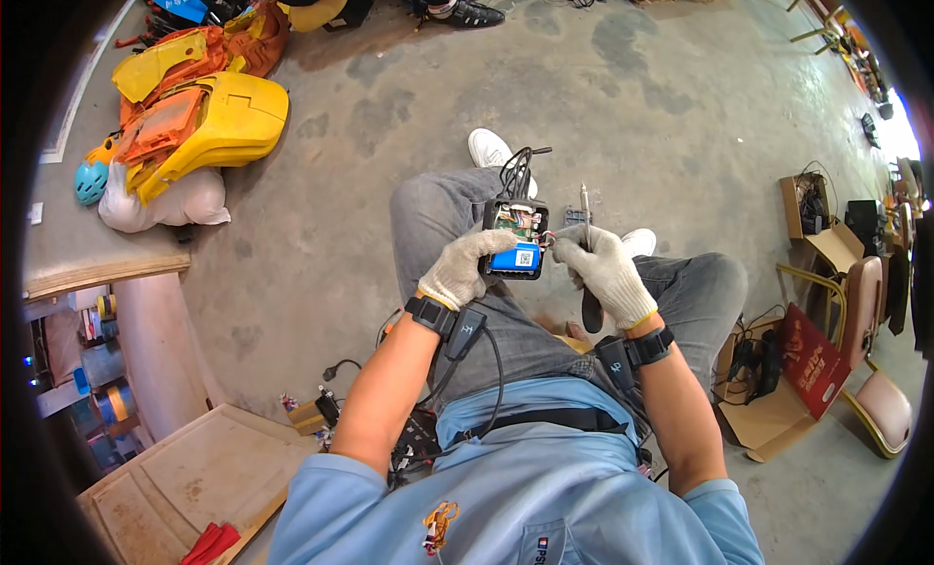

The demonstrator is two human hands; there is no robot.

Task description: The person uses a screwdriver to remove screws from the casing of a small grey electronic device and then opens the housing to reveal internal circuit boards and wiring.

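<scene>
My left hand (463,269), in a pale knitted glove, grips a small open black case (488,219) above my lap. Inside the case are a green circuit board (516,219) with wires and a blue battery pack (514,259). Black cable (520,171) leads out of its far end. My gloved right hand (611,269) is closed around a soldering iron (585,203), its metal tip pointing away from me and its dark handle below the palm. Thin wires (549,238) run from the case to my right fingertips; whether those pinch them I cannot tell.
Yellow and orange plastic shells (219,122) lie on a table at the left, beside a white bag (161,200). Open cardboard boxes (769,424) and chairs (880,409) stand at the right. A wooden board (195,477) is at lower left. Another person's shoe (469,15) shows far ahead.
</scene>
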